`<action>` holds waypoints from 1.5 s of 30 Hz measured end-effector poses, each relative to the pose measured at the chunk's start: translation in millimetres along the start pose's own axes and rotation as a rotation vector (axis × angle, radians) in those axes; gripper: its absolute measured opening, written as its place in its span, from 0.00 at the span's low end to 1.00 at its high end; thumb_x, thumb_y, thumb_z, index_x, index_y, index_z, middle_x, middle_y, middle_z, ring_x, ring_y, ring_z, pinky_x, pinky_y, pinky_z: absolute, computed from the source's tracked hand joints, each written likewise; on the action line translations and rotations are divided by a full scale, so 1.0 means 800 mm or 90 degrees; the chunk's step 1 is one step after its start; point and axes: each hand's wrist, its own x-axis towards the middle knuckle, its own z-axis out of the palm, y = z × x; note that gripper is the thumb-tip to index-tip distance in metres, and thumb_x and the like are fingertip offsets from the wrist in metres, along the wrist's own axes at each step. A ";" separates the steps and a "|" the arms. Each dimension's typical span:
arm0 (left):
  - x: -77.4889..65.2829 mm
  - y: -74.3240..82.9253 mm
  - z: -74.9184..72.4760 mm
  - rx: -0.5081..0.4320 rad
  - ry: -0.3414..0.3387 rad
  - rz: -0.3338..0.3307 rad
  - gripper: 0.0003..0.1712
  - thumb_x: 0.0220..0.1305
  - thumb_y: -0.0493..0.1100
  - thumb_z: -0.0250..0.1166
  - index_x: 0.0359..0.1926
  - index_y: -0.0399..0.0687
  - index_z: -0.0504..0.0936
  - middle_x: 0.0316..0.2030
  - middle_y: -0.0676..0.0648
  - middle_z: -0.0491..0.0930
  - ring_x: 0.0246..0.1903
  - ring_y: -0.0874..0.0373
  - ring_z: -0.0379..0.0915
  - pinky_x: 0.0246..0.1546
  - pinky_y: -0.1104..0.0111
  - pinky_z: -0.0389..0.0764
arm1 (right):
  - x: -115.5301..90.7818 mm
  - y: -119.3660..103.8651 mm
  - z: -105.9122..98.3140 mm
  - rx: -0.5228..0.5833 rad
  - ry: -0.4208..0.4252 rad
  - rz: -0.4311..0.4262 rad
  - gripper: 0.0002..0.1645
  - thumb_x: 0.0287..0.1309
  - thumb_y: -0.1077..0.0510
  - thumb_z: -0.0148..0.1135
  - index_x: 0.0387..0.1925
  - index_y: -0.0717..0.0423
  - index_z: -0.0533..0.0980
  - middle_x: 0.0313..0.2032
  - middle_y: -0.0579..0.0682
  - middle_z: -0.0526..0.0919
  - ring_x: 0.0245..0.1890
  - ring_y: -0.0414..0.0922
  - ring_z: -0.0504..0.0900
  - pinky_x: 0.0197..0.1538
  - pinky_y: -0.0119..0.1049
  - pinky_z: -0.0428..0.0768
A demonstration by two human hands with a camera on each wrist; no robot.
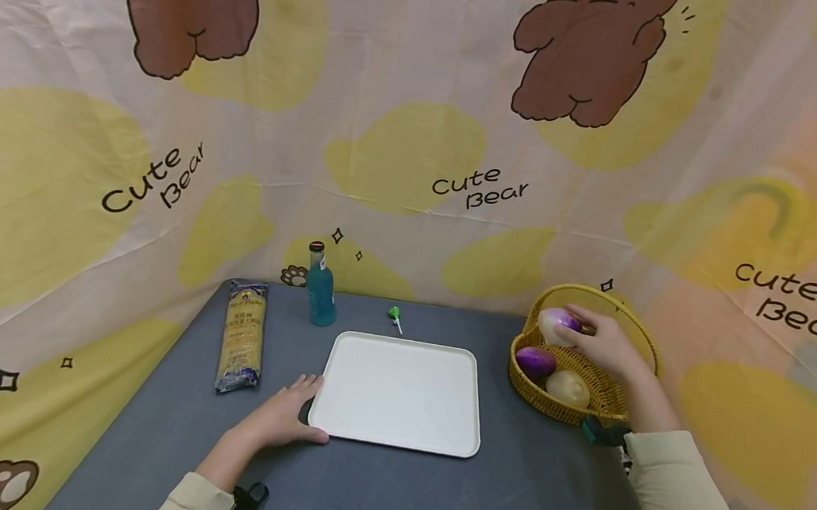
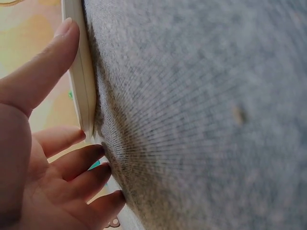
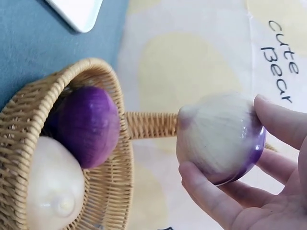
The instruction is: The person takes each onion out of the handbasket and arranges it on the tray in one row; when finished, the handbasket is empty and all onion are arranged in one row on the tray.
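Note:
My right hand (image 1: 596, 340) holds a white-and-purple onion (image 1: 555, 326) between thumb and fingers, above the wicker basket (image 1: 546, 408). In the right wrist view, the fingers lie around the purple end of this onion (image 3: 216, 139), and its pale side faces left. Inside the basket sit a purple onion (image 1: 535, 361) and a white onion (image 1: 569, 388). My left hand (image 1: 289, 415) rests at the near left corner of the white tray (image 1: 400, 395). Its thumb (image 2: 53, 60) lies along the tray's rim in the left wrist view, the other fingers spread loosely beside it.
On the grey table (image 1: 394, 492), a pack of noodles (image 1: 242, 338) lies at the left. A blue bottle (image 1: 321, 289) stands upright behind the tray, with a green lollipop (image 1: 394, 316) to its right. A printed cloth (image 1: 400, 161) hangs behind the table.

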 end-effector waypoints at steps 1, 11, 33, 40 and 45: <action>0.000 0.000 0.000 -0.001 0.000 0.000 0.66 0.47 0.64 0.79 0.77 0.37 0.58 0.76 0.32 0.56 0.77 0.33 0.45 0.74 0.36 0.50 | -0.002 -0.002 0.000 -0.006 0.002 0.003 0.43 0.72 0.43 0.58 0.75 0.64 0.60 0.63 0.73 0.73 0.53 0.58 0.82 0.44 0.31 0.84; 0.001 -0.002 0.002 -0.004 0.003 -0.006 0.66 0.47 0.66 0.78 0.78 0.39 0.57 0.77 0.33 0.55 0.77 0.34 0.44 0.74 0.37 0.50 | -0.023 -0.022 0.002 -0.053 0.019 -0.014 0.42 0.72 0.40 0.56 0.74 0.63 0.63 0.64 0.71 0.74 0.62 0.66 0.76 0.63 0.62 0.75; 0.001 -0.002 0.003 -0.002 0.016 -0.009 0.66 0.47 0.66 0.78 0.77 0.40 0.58 0.76 0.34 0.56 0.77 0.35 0.45 0.74 0.37 0.50 | -0.033 -0.064 0.032 -0.042 0.012 -0.007 0.43 0.67 0.36 0.60 0.74 0.55 0.65 0.64 0.65 0.76 0.63 0.64 0.76 0.61 0.63 0.76; 0.000 -0.001 0.003 0.003 0.013 -0.010 0.66 0.47 0.66 0.78 0.77 0.39 0.58 0.76 0.33 0.56 0.77 0.34 0.45 0.74 0.37 0.50 | -0.026 -0.071 0.045 0.009 0.005 -0.039 0.42 0.68 0.40 0.62 0.73 0.58 0.65 0.65 0.65 0.75 0.64 0.65 0.75 0.62 0.60 0.78; 0.000 -0.001 0.004 -0.001 0.012 -0.003 0.66 0.47 0.65 0.78 0.77 0.38 0.57 0.76 0.32 0.55 0.77 0.33 0.44 0.74 0.36 0.50 | -0.021 -0.083 0.055 0.035 -0.008 -0.048 0.41 0.66 0.40 0.64 0.73 0.54 0.67 0.65 0.63 0.76 0.64 0.63 0.76 0.60 0.56 0.81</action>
